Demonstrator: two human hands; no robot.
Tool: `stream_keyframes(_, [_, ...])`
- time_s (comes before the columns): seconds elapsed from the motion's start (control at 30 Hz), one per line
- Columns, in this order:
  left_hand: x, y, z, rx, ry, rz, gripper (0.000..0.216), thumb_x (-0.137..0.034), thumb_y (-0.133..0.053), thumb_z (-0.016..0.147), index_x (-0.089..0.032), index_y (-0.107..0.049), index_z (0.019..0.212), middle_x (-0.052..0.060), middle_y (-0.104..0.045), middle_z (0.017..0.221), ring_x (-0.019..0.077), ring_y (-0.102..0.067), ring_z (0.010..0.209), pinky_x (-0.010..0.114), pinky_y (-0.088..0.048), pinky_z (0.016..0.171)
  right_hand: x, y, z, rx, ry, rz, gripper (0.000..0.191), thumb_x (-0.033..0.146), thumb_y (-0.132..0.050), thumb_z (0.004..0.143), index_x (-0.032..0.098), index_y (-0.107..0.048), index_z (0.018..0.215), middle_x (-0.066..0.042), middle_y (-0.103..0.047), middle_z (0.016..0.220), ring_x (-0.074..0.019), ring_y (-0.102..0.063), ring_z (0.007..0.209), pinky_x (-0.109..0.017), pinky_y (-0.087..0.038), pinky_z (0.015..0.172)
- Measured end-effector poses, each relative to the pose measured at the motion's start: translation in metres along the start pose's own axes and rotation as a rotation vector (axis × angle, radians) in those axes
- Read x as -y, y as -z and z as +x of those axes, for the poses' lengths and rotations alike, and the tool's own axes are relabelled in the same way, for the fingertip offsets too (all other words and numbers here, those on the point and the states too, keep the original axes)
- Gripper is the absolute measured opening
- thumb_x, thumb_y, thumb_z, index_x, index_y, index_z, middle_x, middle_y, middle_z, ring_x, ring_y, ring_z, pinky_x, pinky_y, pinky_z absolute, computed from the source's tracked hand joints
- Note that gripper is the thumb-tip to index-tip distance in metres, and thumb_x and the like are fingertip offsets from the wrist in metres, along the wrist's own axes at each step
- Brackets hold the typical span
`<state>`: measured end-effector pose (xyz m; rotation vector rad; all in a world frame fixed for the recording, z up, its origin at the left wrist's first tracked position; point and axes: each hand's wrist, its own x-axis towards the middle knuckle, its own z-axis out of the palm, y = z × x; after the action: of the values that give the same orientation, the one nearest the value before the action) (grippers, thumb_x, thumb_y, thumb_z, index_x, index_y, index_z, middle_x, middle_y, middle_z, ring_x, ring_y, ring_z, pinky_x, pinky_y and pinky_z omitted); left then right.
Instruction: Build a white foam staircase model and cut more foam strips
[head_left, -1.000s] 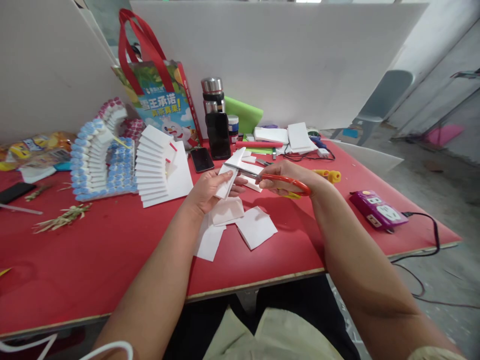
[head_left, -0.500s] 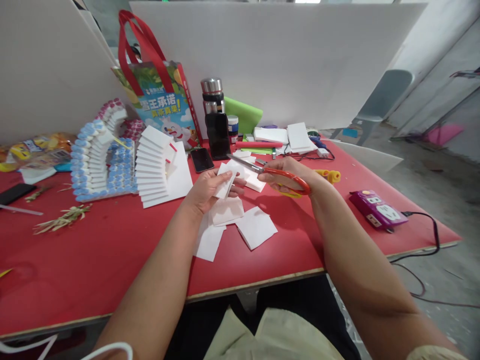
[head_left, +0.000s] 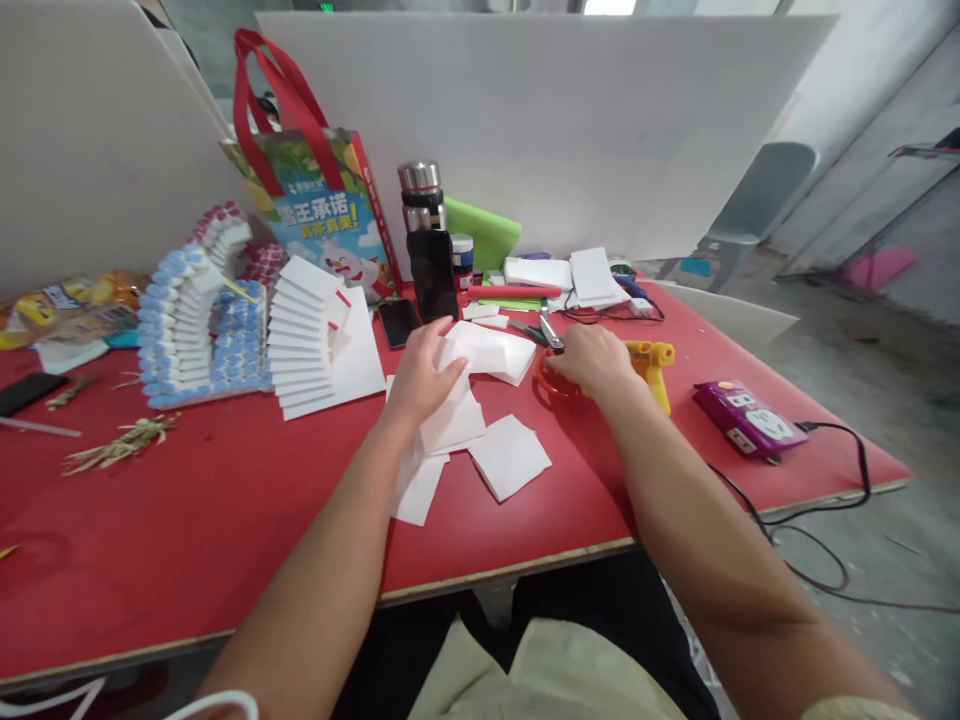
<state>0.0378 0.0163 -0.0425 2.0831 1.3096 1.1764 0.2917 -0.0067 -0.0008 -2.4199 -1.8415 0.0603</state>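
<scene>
My left hand point(head_left: 426, 375) is closed on a folded piece of white paper point(head_left: 451, 352), pinched between thumb and fingers above other white sheets. Orange-handled scissors point(head_left: 553, 384) are low at the table under my right hand point(head_left: 596, 358), whose curled fingers rest on the handles; the hand partly hides them. A yellow glue gun point(head_left: 654, 372) lies just right of that hand. Folded white papers point(head_left: 511, 456) lie in front of both hands, and a folded white stack point(head_left: 517, 355) sits between them.
A fan of folded white paper point(head_left: 304, 350) and a blue-and-white folded-paper piece point(head_left: 176, 330) stand left. Behind are a phone point(head_left: 398, 322), an upright black phone point(head_left: 433, 275), a steel flask point(head_left: 420, 185) and a bag point(head_left: 322, 215). A purple power strip point(head_left: 750, 420) sits right, its cable hanging off the edge.
My right hand has lowered the scissors toward the table beside the glue gun, away from the paper. My left hand has turned palm down and moved slightly forward with the paper.
</scene>
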Motion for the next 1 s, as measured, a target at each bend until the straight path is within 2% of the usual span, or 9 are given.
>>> stream_keyframes(0.13, [-0.003, -0.004, -0.004, 0.131, -0.070, 0.145, 0.052, -0.027, -0.063, 0.086, -0.022, -0.056, 0.137, 0.013, -0.044, 0.149, 0.0304, -0.042, 0.141, 0.050, -0.035, 0.119, 0.011, 0.005, -0.008, -0.107, 0.148, 0.084, 0.034, 0.042, -0.061, 0.090, 0.015, -0.072, 0.107, -0.017, -0.073, 0.104, -0.0316, -0.068, 0.097, -0.037, -0.049, 0.078])
stream_keyframes(0.3, [0.001, -0.003, -0.002, 0.110, -0.013, 0.162, 0.053, -0.010, -0.057, 0.081, -0.017, -0.057, 0.134, 0.013, -0.052, 0.140, 0.0264, -0.055, 0.129, 0.044, -0.042, 0.114, 0.039, -0.016, -0.012, -0.156, 0.450, 0.213, 0.079, 0.052, -0.071, 0.083, 0.011, -0.047, 0.147, -0.020, -0.067, 0.124, -0.0357, -0.060, 0.114, -0.044, -0.044, 0.096])
stream_keyframes(0.37, [0.003, -0.003, -0.002, 0.112, 0.038, 0.169, 0.054, -0.008, -0.057, 0.078, -0.017, -0.058, 0.132, 0.013, -0.056, 0.135, 0.0256, -0.061, 0.118, 0.044, -0.047, 0.108, 0.047, -0.030, -0.010, -0.159, 0.505, 0.230, 0.076, 0.042, -0.072, 0.084, 0.015, -0.046, 0.149, -0.018, -0.067, 0.124, -0.0353, -0.057, 0.117, -0.047, -0.041, 0.101])
stream_keyframes(0.53, [0.002, 0.000, -0.001, 0.031, 0.068, 0.070, 0.048, -0.006, -0.054, 0.077, -0.018, -0.064, 0.122, 0.010, -0.062, 0.120, 0.0203, -0.066, 0.098, 0.038, -0.053, 0.096, 0.052, -0.044, -0.002, -0.225, 0.562, 0.528, 0.034, 0.014, -0.058, 0.086, 0.016, -0.071, 0.118, -0.012, -0.070, 0.112, -0.0262, -0.059, 0.108, -0.039, -0.044, 0.100])
stream_keyframes(0.67, [-0.009, 0.011, 0.001, -0.209, 0.048, -0.087, 0.035, -0.015, -0.054, 0.083, -0.020, -0.069, 0.114, 0.007, -0.069, 0.115, 0.0194, -0.066, 0.103, 0.032, -0.053, 0.094, 0.049, -0.035, -0.004, -0.221, 0.477, 1.043, 0.034, 0.022, -0.060, 0.083, 0.017, -0.071, 0.115, -0.008, -0.070, 0.105, -0.0184, -0.063, 0.087, -0.032, -0.051, 0.083])
stream_keyframes(0.77, [-0.016, 0.024, 0.002, -0.382, 0.073, -0.240, 0.031, -0.021, -0.056, 0.083, -0.019, -0.072, 0.109, 0.005, -0.074, 0.105, 0.0189, -0.068, 0.096, 0.028, -0.054, 0.086, 0.042, -0.023, -0.008, -0.020, 0.408, 1.390, 0.038, 0.034, -0.067, 0.080, 0.015, -0.071, 0.113, -0.002, -0.066, 0.081, -0.0120, -0.054, 0.063, -0.028, -0.048, 0.065])
stream_keyframes(0.9, [-0.021, 0.037, 0.000, -0.364, 0.152, -0.187, 0.027, -0.019, -0.055, 0.075, -0.019, -0.079, 0.086, 0.001, -0.072, 0.072, 0.0149, -0.062, 0.064, 0.025, -0.051, 0.064, 0.030, -0.012, -0.013, 0.359, 0.506, 1.314, 0.037, 0.047, -0.071, 0.080, 0.014, -0.076, 0.097, 0.002, -0.057, 0.062, -0.0082, -0.041, 0.048, -0.026, -0.036, 0.050])
stream_keyframes(0.93, [-0.022, 0.037, -0.001, -0.316, 0.171, -0.156, 0.028, -0.019, -0.053, 0.075, -0.020, -0.080, 0.082, 0.001, -0.071, 0.067, 0.0148, -0.060, 0.060, 0.025, -0.049, 0.060, 0.028, -0.011, -0.012, 0.346, 0.501, 1.241, 0.038, 0.050, -0.069, 0.081, 0.014, -0.077, 0.092, 0.002, -0.057, 0.059, -0.0085, -0.040, 0.048, -0.026, -0.034, 0.050])
stream_keyframes(1.0, [-0.023, 0.036, -0.002, -0.222, 0.188, -0.103, 0.030, -0.020, -0.051, 0.075, -0.020, -0.081, 0.080, 0.001, -0.072, 0.066, 0.0166, -0.061, 0.061, 0.027, -0.049, 0.062, 0.026, -0.013, -0.010, 0.139, 0.448, 1.111, 0.040, 0.051, -0.064, 0.086, 0.014, -0.076, 0.084, 0.001, -0.057, 0.057, -0.0105, -0.045, 0.051, -0.027, -0.037, 0.053])
